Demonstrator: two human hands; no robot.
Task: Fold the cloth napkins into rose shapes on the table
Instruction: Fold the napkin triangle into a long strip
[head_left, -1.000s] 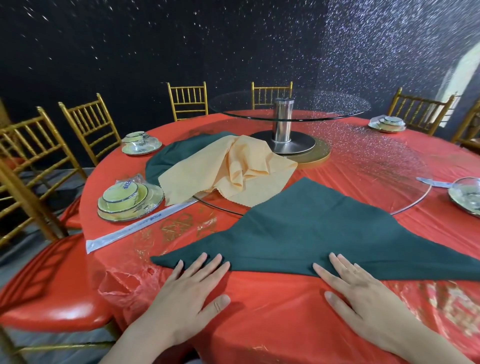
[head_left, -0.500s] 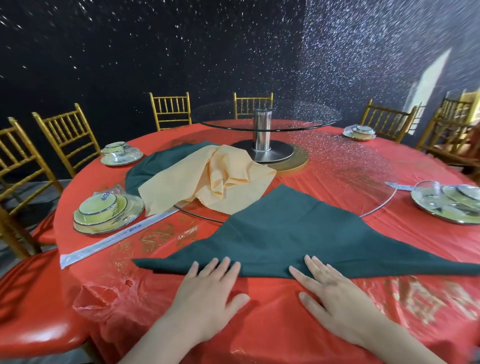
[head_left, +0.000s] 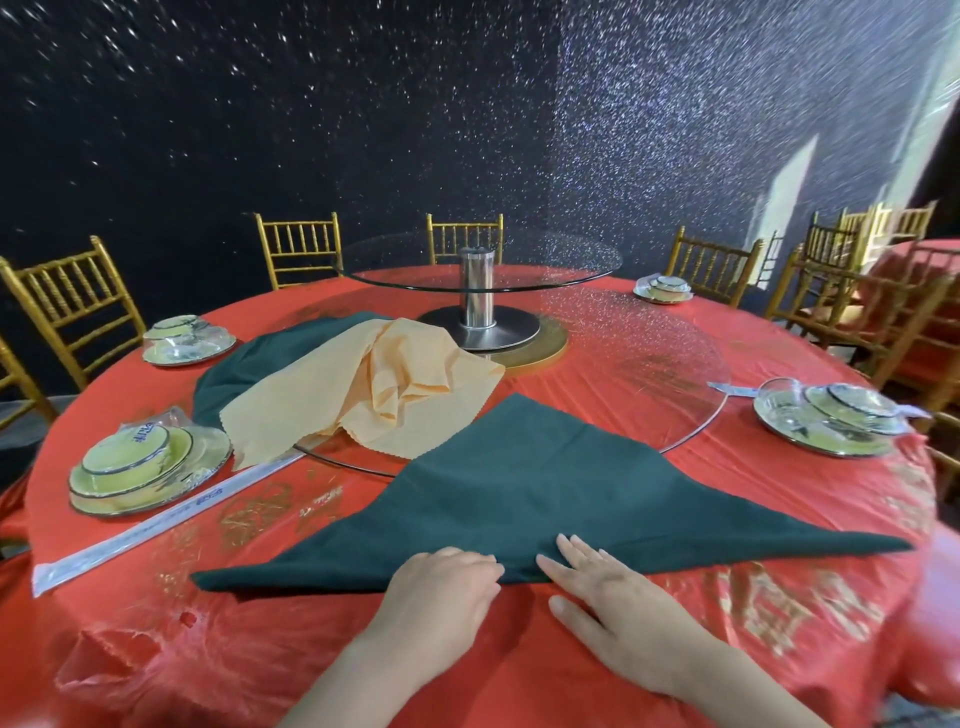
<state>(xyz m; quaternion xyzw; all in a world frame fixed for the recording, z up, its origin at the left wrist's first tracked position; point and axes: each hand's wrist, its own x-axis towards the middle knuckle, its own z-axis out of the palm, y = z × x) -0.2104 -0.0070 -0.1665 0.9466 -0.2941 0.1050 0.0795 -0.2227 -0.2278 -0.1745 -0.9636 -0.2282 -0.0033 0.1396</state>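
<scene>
Two hands on one green napkin (head_left: 519, 493) right now. It's lying on the desk (head_left: 519, 675) as a flat triangle, with the long edge near me and the point at the far side, lapping onto the glass turntable (head_left: 649, 353). My left hand (head_left: 441, 587) has its fingers curled down on the middle of that near edge. It looks like I've got a pinch of the hem, but the fingertips are tucked out of sight. My right hand (head_left: 618, 608) is just beside it, fingers straight and flat, tips resting on the same edge and gripping nothing.

I reckon this is the start of rolling the long edge up toward the point. What should work here:
- keep the first turn narrow and even, since it probably sets the width for the rest
- work from the middle out to both corners so the band doesn't twist
- press each turn flat before the next one, because that plastic desk cover looks slippery
- leave the far tip unrolled

The peach napkin (head_left: 363, 395) piled far left can wait its turn.
</scene>
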